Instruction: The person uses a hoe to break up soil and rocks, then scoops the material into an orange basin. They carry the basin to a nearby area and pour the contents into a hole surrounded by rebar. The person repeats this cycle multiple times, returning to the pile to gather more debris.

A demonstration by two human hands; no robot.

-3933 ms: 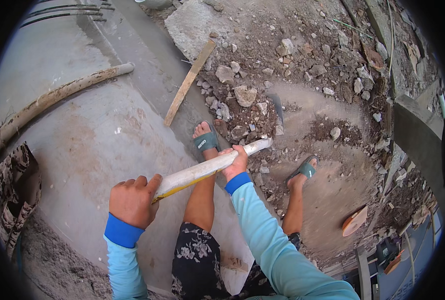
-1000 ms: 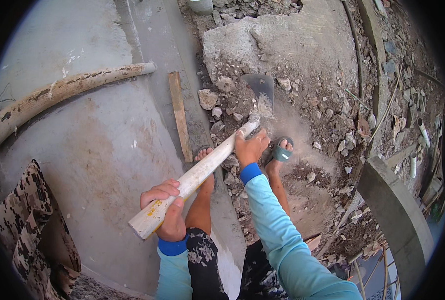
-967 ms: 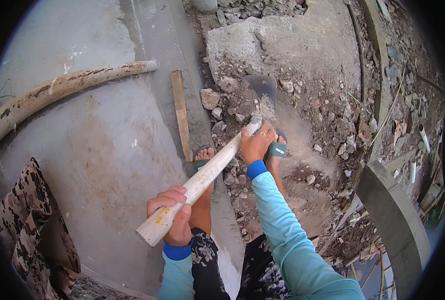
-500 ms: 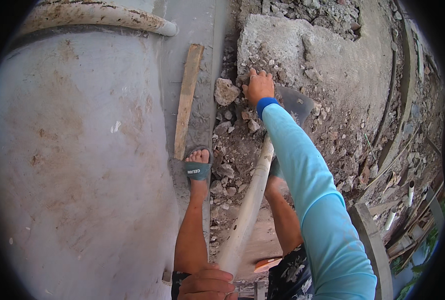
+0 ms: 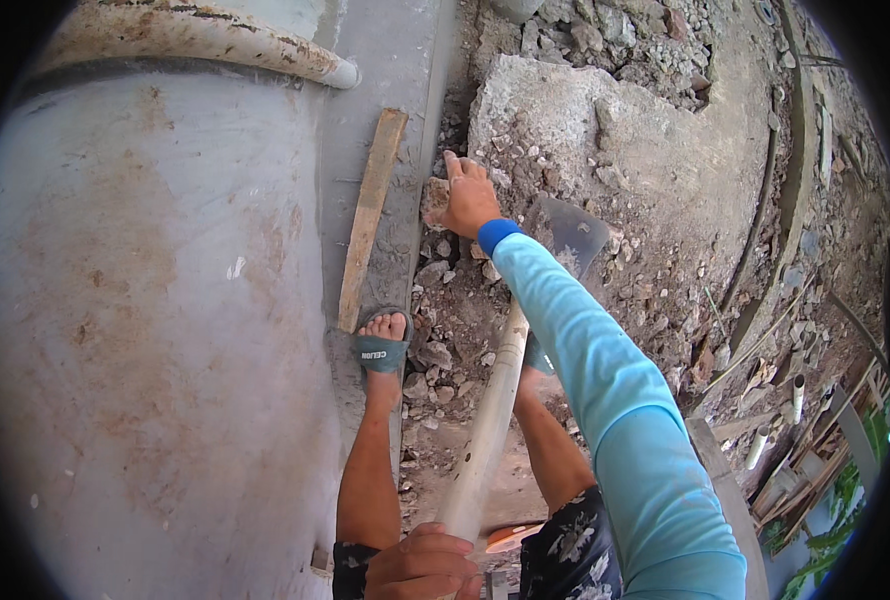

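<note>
My left hand (image 5: 425, 562) is closed around the pale, pipe-like handle of a shovel (image 5: 487, 425) at the lower edge. The handle slants up between my legs to a dark grey blade (image 5: 573, 236) lying on the rubble. My right hand (image 5: 468, 203), at the end of a light blue sleeve, is at a fist-sized stone (image 5: 434, 204) beside the concrete strip. Its fingers reach past the stone's far side, and the hand hides part of the stone; the thumb is hard to make out.
A wooden board (image 5: 373, 220) lies on the wet grey concrete strip (image 5: 405, 70) by my left sandal (image 5: 382, 345). A broken concrete slab (image 5: 545, 105) lies beyond the blade. Left is a smooth grey surface (image 5: 195, 330) with a stained pipe (image 5: 205, 42). Loose stones surround my feet.
My right hand has moved left from the rubble by the slab to the stone. My left hand keeps its grip on the handle. The view has shifted slightly.
</note>
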